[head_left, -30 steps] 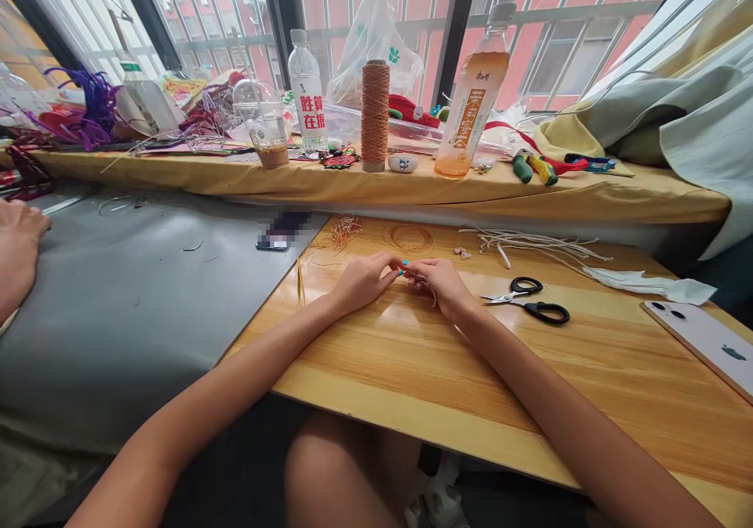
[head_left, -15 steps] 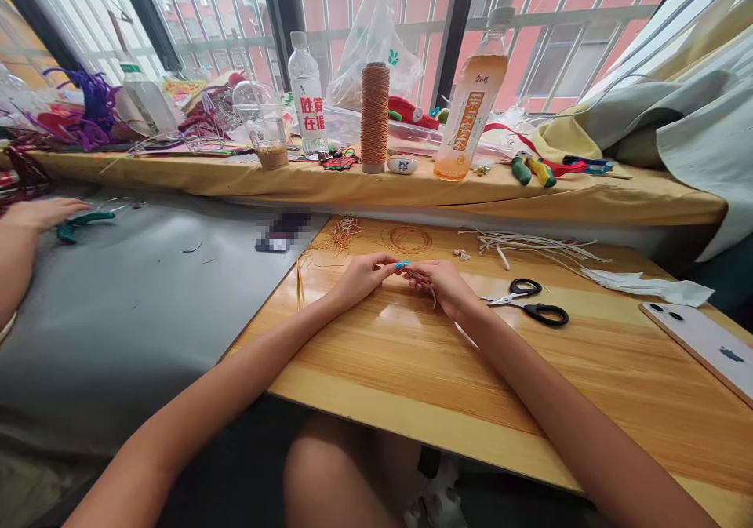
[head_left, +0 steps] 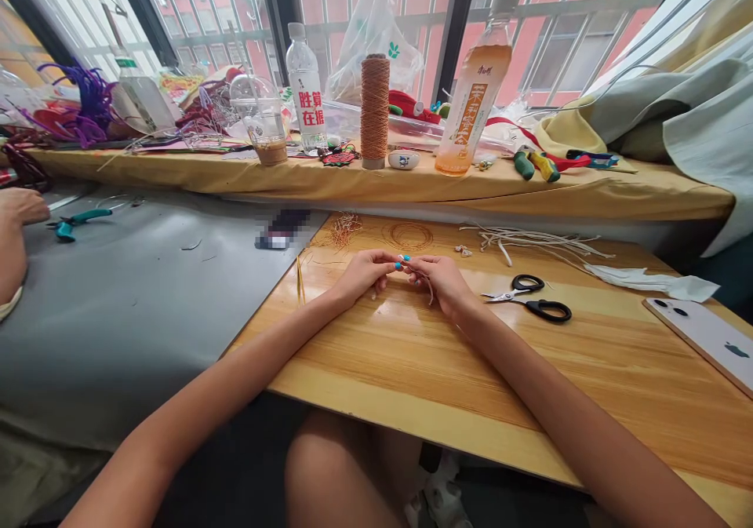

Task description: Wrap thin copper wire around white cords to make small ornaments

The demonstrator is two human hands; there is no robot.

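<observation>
My left hand (head_left: 365, 274) and my right hand (head_left: 440, 280) meet fingertip to fingertip above the wooden board (head_left: 376, 355). Between them is a thin pale cord (head_left: 430, 291), pinched by both; its loose end hangs below my right fingers, and a small white bit shows at the fingertips. Much of the cord is hidden by the fingers. Black-handled scissors (head_left: 532, 299) lie partly spread to the right of my right hand. Behind the hands are a coil of thin orange cord (head_left: 412, 235), a tangle of thread (head_left: 344, 228) and a small white knotted piece (head_left: 463, 251).
White cords (head_left: 529, 242), a white cloth strip (head_left: 652, 281) and a phone (head_left: 706, 340) lie at right. A thread spool (head_left: 375, 112) and a tea bottle (head_left: 475, 96) stand on the ledge. At left, another person's hand (head_left: 23, 205) is near teal pliers (head_left: 76, 220) on a grey mat.
My fingertips have shifted slightly, and a white bit now shows between them. The other person's hand has drawn back left, away from the pliers. The view has tilted a little.
</observation>
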